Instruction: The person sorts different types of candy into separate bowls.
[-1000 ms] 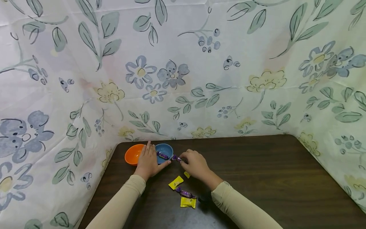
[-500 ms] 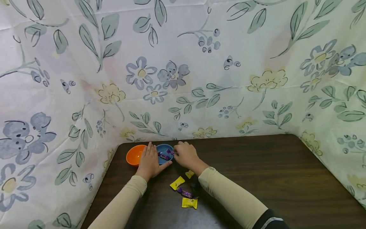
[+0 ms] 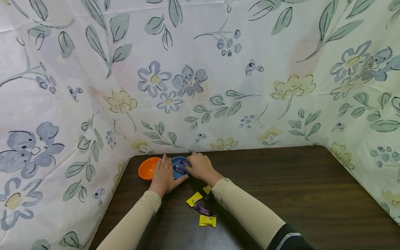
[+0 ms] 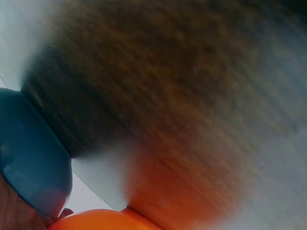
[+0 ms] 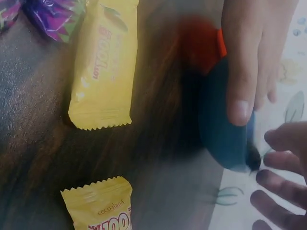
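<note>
My left hand (image 3: 163, 178) lies with straight fingers between the orange bowl (image 3: 145, 169) and the blue bowl (image 3: 177, 158), its thumb along the blue bowl's near side. Purple-wrapped candies (image 3: 180, 171) lie inside the blue bowl. At that bowl's right rim is my right hand (image 3: 201, 167), its fingertips beside a candy. The right wrist view shows these fingers loosely spread, with a dark, blurred bit (image 5: 253, 159) near the tips at the rim; none is seen gripped. In the left wrist view both bowls stand side by side.
On the brown table (image 3: 281, 194), nearer the person, lie a yellow-wrapped candy (image 3: 194, 199), a purple one (image 3: 204, 211) and another yellow one (image 3: 207, 221). A further yellow candy (image 3: 207, 189) is partly behind the right forearm. Floral cloth (image 3: 218, 125) surrounds the table's back and sides.
My right hand has moved left to the blue bowl, bringing a purple candy from outside the rim into it. Its fingers have loosened. The left hand has stayed in place.
</note>
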Available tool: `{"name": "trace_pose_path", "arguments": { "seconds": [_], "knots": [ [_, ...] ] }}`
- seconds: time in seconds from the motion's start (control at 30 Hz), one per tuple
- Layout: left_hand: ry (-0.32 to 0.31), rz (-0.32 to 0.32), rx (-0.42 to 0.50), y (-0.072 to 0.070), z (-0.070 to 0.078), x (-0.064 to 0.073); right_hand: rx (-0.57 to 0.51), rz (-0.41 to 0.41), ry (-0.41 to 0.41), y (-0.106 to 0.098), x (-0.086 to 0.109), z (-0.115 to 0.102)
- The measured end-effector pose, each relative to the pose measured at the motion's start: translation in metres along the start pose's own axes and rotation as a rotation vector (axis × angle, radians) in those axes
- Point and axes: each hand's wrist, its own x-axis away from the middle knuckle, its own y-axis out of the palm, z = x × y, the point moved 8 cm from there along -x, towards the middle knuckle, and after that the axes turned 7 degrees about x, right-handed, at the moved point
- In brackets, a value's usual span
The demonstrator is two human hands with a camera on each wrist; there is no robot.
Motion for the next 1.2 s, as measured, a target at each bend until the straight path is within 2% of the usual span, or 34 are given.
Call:
{"name": "trace_pose_path", "arguments": {
  "seconds": [0.27, 0.67, 1.2],
  "knots": [
    [-0.002, 0.008, -0.005, -0.001, -0.001, 0.0, -0.074, -0.009, -0.035, -0.003, 0.01, 0.006],
    [-0.004, 0.029, -0.003, -0.003, 0.001, 0.001, -0.118, -0.005, -0.109, -0.009, 0.043, 0.008],
    [-0.011, 0.022, 0.004, -0.003, 0.0, 0.002, -0.223, -0.126, -0.171, 0.004, 0.101, 0.003]
  ]
}}
